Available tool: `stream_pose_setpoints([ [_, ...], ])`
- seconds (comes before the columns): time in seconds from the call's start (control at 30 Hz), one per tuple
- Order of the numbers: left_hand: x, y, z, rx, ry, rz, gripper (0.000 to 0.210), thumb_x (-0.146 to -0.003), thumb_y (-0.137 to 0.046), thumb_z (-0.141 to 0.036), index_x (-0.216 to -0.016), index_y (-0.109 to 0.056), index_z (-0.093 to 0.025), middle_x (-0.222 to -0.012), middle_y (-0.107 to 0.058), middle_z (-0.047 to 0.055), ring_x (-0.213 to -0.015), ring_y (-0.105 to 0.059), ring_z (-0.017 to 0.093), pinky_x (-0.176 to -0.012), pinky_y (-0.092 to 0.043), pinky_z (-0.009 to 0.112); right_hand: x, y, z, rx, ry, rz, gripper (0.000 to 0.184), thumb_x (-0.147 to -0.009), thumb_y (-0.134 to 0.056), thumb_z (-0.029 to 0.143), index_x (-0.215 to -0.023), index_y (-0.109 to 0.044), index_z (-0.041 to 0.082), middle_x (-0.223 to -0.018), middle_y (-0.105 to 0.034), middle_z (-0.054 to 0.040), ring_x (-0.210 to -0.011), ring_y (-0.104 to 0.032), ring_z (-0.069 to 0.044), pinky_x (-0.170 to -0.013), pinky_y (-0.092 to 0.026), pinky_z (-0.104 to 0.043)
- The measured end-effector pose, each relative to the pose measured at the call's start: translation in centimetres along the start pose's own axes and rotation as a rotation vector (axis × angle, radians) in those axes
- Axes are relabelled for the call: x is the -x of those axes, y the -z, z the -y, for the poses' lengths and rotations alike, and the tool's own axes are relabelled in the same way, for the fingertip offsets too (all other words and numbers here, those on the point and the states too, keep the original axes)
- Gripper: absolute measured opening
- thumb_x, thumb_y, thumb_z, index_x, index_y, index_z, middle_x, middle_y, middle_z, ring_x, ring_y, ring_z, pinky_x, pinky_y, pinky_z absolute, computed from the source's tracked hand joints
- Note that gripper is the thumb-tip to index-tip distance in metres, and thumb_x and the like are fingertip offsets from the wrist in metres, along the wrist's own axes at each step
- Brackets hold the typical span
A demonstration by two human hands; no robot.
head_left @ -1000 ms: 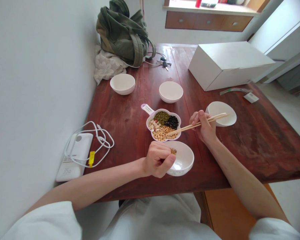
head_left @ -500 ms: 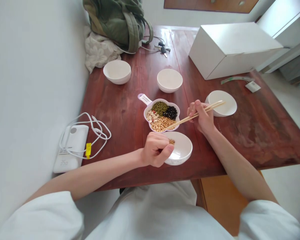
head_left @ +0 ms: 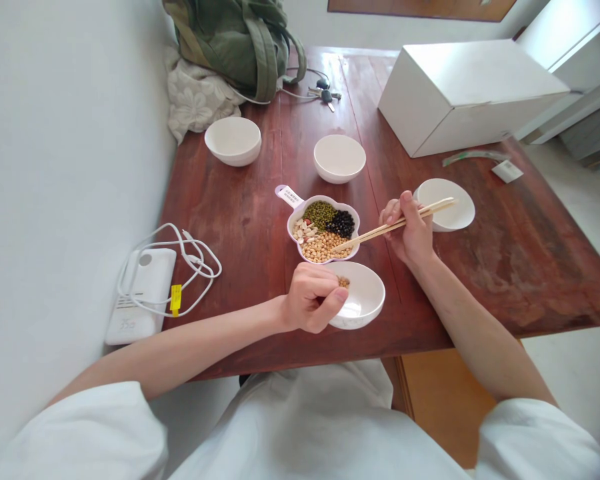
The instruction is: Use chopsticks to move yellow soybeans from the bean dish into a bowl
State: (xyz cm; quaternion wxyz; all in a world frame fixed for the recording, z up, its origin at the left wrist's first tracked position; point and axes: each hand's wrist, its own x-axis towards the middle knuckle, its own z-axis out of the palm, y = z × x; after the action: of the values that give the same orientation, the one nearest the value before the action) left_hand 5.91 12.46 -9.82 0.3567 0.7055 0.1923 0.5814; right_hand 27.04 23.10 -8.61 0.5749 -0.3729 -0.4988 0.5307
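Your left hand (head_left: 313,305) grips the rim of the white ceramic bowl (head_left: 363,297) near the table's (head_left: 240,220) front edge to steady it, while your right hand (head_left: 409,230) pinches wooden chopsticks (head_left: 390,228), tips in the flower-shaped bean dish (head_left: 324,230) just behind.

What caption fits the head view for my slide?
Right hand dips chopsticks into the mixed-bean dish while left hand steadies a white bowl.

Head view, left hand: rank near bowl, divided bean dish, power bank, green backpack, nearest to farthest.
From the left hand:
1. Near bowl: gripped at its rim, directly right of the hand.
2. Divided bean dish: just beyond the bowl.
3. Power bank: far left, by the wall.
4. Green backpack: far end of the table.
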Motion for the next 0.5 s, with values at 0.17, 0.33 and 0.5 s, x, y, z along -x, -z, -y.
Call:
stream_pose_setpoints([
  [0.17,0.08,0.0,0.09,-0.039,-0.003,0.015,0.05,-0.101,-0.05,-0.024,-0.06,-0.022,-0.022,-0.05,-0.026,-0.005,-0.046,-0.021,0.009,-0.051,-0.018,0.031,0.41,0.33,-0.49,0.154,0.082,0.046,0.06,-0.097,-0.07,0.061,-0.056,-0.068,0.018,-0.056,-0.059,-0.0037,-0.043,-0.051,-0.01,-0.038,-0.032,-0.024],
  [0.33,0.08,0.0,0.03,-0.028,0.008,0.004,0.05,-0.099,-0.052,-0.023,-0.058,-0.024,-0.022,-0.05,-0.026,-0.005,-0.047,-0.021,0.009,-0.051,-0.018,0.031,0.64,0.31,-0.69,0.15,0.057,0.103,0.061,-0.097,-0.069,0.061,-0.055,-0.066,0.017,-0.054,-0.059,-0.0041,-0.041,-0.051,-0.01,-0.038,-0.032,-0.024],
  [0.5,0.04,0.0,-0.03,-0.014,0.01,0.0,0.05,-0.099,-0.053,-0.022,-0.057,-0.026,-0.021,-0.05,-0.026,-0.005,-0.048,-0.02,0.009,-0.052,-0.018,0.032,0.41,0.18,-0.49,0.076,0.041,0.091,0.061,-0.095,-0.073,0.061,-0.053,-0.066,0.016,-0.054,-0.057,-0.0037,-0.04,-0.05,-0.009,-0.036,-0.03,-0.023],
])
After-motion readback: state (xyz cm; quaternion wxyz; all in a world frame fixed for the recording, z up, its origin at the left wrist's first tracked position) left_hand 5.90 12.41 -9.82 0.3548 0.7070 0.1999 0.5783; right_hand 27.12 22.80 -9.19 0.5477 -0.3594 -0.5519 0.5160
